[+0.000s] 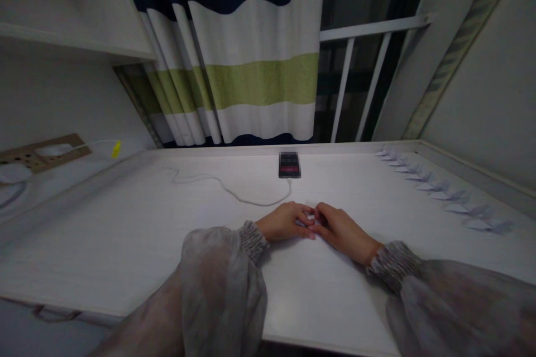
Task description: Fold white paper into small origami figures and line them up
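Your left hand (285, 223) and right hand (341, 230) are resting mid-desk, fingertips meeting. Both grips are nearly closed, thumbs and forefingers pinching a small pale piece (307, 222) low on the desk (125, 234); its material is too small to tell. Sheer grey sleeves (221, 273) with gathered cuffs are covering your wrists. Desk surface: white, matte, faint grain. A row of pale folded paper shapes (439, 187) is lining the right edge, well apart. Behind your hands a dark phone (288, 164) is lying, a white cable (234, 192) looping leftward from it. A striped curtain (259, 72) is hanging beyond.
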Action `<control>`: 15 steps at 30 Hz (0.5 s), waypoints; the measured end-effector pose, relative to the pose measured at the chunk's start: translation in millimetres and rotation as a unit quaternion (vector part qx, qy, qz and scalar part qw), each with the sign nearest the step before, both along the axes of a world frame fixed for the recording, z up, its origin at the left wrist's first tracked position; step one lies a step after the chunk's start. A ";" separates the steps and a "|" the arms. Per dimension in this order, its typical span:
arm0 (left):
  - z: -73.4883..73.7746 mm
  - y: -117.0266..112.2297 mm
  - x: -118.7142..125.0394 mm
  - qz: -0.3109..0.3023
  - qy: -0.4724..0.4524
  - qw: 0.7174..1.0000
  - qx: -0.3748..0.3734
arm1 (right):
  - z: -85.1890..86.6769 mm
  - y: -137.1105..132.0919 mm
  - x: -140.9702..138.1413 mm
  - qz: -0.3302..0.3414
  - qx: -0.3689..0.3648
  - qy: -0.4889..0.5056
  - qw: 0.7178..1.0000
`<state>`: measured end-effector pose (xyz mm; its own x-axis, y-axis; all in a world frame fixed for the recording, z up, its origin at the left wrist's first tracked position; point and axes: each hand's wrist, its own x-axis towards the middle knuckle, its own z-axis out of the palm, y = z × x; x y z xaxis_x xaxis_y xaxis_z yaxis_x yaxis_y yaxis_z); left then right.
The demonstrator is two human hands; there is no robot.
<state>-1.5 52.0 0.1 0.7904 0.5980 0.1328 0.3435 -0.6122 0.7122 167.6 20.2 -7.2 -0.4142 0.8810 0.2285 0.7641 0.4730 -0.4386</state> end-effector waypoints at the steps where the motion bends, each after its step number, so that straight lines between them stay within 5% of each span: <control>1: -0.6 0.0 -0.1 0.005 -0.002 1.000 -0.006 | 0.2 -0.3 -0.2 -0.007 -0.005 -0.001 1.000; 8: -2.6 -0.6 -0.9 0.033 0.013 0.999 -0.022 | 4.5 2.8 6.7 -0.020 -0.034 0.001 0.999; 15: -1.1 -9.4 4.1 0.071 0.059 0.992 0.083 | 4.4 8.8 14.5 0.006 -0.045 0.023 0.999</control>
